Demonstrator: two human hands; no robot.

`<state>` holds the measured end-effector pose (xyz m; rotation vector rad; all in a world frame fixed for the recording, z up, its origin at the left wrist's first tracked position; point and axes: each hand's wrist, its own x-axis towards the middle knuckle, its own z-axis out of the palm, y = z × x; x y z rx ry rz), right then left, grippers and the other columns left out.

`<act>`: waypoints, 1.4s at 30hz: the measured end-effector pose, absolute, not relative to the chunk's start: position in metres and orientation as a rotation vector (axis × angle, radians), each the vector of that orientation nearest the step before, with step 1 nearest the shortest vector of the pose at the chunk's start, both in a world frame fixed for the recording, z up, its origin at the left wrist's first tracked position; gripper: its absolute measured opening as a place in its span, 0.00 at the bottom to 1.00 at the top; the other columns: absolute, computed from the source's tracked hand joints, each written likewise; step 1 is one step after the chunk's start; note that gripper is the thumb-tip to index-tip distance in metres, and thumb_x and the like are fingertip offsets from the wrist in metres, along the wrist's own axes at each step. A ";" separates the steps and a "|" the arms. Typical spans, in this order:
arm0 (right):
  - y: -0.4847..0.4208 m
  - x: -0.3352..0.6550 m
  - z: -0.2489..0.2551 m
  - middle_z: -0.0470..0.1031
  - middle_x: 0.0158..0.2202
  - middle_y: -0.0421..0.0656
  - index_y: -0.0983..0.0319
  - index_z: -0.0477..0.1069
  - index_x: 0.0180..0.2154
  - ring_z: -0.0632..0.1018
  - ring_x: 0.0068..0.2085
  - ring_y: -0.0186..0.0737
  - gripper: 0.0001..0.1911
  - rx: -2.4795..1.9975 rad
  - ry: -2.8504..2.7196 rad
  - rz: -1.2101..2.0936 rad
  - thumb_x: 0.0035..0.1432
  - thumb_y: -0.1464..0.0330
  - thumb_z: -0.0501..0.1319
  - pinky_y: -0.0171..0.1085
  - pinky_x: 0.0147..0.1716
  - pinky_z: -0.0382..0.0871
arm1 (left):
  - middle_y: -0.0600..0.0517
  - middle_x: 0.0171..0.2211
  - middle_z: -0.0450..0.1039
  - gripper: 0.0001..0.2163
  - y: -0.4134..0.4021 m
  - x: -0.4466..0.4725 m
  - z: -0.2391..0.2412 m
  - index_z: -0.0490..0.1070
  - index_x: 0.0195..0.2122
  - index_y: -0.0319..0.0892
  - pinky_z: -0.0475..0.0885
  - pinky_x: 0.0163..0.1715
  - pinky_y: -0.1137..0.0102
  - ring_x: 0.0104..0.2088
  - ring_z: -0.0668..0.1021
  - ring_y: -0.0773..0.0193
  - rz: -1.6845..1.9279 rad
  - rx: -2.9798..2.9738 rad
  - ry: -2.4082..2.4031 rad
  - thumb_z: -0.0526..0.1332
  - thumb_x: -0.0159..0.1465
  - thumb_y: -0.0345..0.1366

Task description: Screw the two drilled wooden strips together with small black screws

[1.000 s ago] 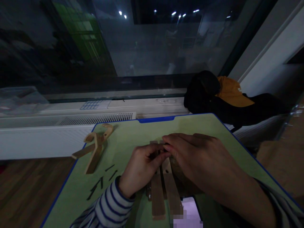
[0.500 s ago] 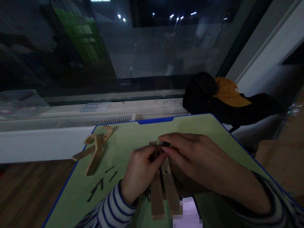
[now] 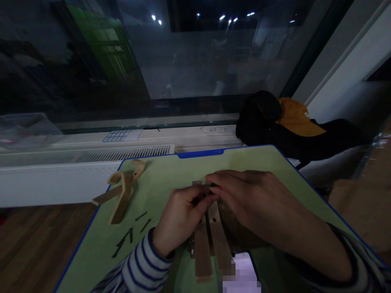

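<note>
Two wooden strips [image 3: 203, 254] lie side by side in front of me, with a narrow gap between them; the right one shows a small dark hole. My left hand [image 3: 179, 217] is closed over their far end, thumb and forefinger pinched. What it grips, if anything, is hidden. Meeting it from the right, my right hand [image 3: 255, 197] is closed, its fingertips around a small black piece [image 3: 213, 185] that barely shows. Beneath the right hand lies a brown surface, partly covered. Several dark screws [image 3: 124, 240] lie left of my hands.
A joined wooden piece with curved parts [image 3: 124, 195] stands on the left of the green, blue-edged table [image 3: 165, 171]. A lit phone [image 3: 244, 264] lies at the near edge. Beyond are a radiator [image 3: 128, 154], a window, and an orange cap [image 3: 297, 118] on dark cloth.
The right fingers have closed in further against the left fingertips, and the small black piece is now mostly covered. The wooden strips stay about where they were.
</note>
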<state>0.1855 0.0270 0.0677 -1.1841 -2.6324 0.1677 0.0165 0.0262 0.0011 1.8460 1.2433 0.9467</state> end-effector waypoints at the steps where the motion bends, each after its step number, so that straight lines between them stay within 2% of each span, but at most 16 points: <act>1: 0.026 0.186 0.068 0.75 0.43 0.42 0.60 0.66 0.46 0.76 0.38 0.40 0.13 -1.200 -2.645 0.104 0.59 0.75 0.54 0.40 0.37 0.68 | 0.54 0.27 0.78 0.07 0.027 0.016 0.001 0.76 0.35 0.41 0.68 0.26 0.75 0.26 0.76 0.67 0.940 1.843 1.225 0.59 0.62 0.33; 4: 0.023 0.185 0.069 0.76 0.40 0.43 0.60 0.67 0.43 0.77 0.34 0.42 0.11 -1.244 -2.674 -0.025 0.58 0.75 0.55 0.40 0.30 0.66 | 0.53 0.30 0.79 0.08 0.029 0.015 -0.001 0.76 0.39 0.42 0.69 0.28 0.74 0.28 0.77 0.66 0.929 1.833 1.163 0.58 0.62 0.32; 8: 0.020 0.184 0.070 0.76 0.37 0.43 0.60 0.67 0.42 0.77 0.32 0.42 0.10 -1.287 -2.643 -0.047 0.58 0.74 0.56 0.39 0.29 0.64 | 0.54 0.33 0.79 0.09 0.030 0.015 -0.001 0.76 0.40 0.44 0.70 0.33 0.75 0.33 0.78 0.66 0.921 1.823 1.122 0.58 0.62 0.31; 10: 0.020 0.184 0.070 0.76 0.37 0.42 0.60 0.66 0.43 0.77 0.32 0.42 0.10 -1.289 -2.639 -0.041 0.58 0.74 0.55 0.39 0.28 0.64 | 0.54 0.31 0.78 0.08 0.028 0.017 0.000 0.76 0.40 0.44 0.69 0.31 0.75 0.31 0.77 0.66 0.922 1.844 1.173 0.58 0.62 0.32; 15: 0.024 0.180 0.069 0.76 0.37 0.41 0.60 0.67 0.43 0.77 0.33 0.41 0.10 -1.274 -2.597 0.047 0.58 0.74 0.56 0.39 0.31 0.65 | 0.55 0.22 0.74 0.05 0.024 0.020 -0.001 0.75 0.32 0.40 0.64 0.22 0.75 0.21 0.72 0.68 0.937 1.947 1.422 0.62 0.58 0.35; 19: 0.028 0.180 0.064 0.76 0.42 0.43 0.60 0.68 0.45 0.77 0.39 0.40 0.11 -1.191 -2.535 0.175 0.61 0.71 0.53 0.40 0.39 0.68 | 0.55 0.21 0.73 0.06 0.024 0.019 0.000 0.73 0.26 0.39 0.63 0.22 0.75 0.21 0.72 0.68 0.949 1.959 1.454 0.60 0.59 0.34; 22: 0.032 0.184 0.062 0.75 0.46 0.43 0.60 0.64 0.51 0.76 0.43 0.39 0.16 -1.129 -2.478 0.277 0.62 0.69 0.52 0.40 0.43 0.68 | 0.55 0.21 0.73 0.07 0.025 0.018 0.000 0.73 0.27 0.39 0.64 0.22 0.76 0.21 0.72 0.68 0.947 1.945 1.426 0.59 0.60 0.34; 25: 0.036 0.187 0.061 0.75 0.46 0.41 0.60 0.64 0.52 0.76 0.43 0.37 0.16 -1.079 -2.449 0.350 0.62 0.68 0.52 0.38 0.43 0.68 | 0.55 0.22 0.73 0.07 0.026 0.017 0.001 0.73 0.27 0.40 0.64 0.22 0.76 0.21 0.72 0.69 0.952 1.929 1.392 0.59 0.60 0.35; 29: 0.038 0.187 0.063 0.77 0.41 0.39 0.59 0.68 0.47 0.77 0.40 0.36 0.12 -1.065 -2.458 0.395 0.62 0.69 0.53 0.35 0.40 0.69 | 0.55 0.20 0.72 0.08 0.026 0.017 -0.001 0.72 0.25 0.39 0.63 0.21 0.76 0.20 0.71 0.69 0.969 1.945 1.381 0.60 0.60 0.35; 38: 0.032 0.184 0.064 0.77 0.42 0.40 0.58 0.66 0.47 0.77 0.39 0.38 0.13 -1.158 -2.519 0.243 0.60 0.72 0.55 0.38 0.40 0.69 | 0.55 0.23 0.75 0.05 0.028 0.015 -0.001 0.75 0.28 0.40 0.64 0.21 0.77 0.21 0.72 0.70 0.960 1.876 1.312 0.60 0.59 0.32; 42: 0.028 0.184 0.067 0.77 0.39 0.40 0.57 0.65 0.46 0.78 0.37 0.39 0.11 -1.235 -2.537 0.210 0.61 0.71 0.53 0.39 0.36 0.68 | 0.56 0.23 0.75 0.05 0.028 0.015 -0.001 0.75 0.30 0.40 0.65 0.22 0.77 0.22 0.73 0.69 0.938 1.863 1.258 0.60 0.60 0.31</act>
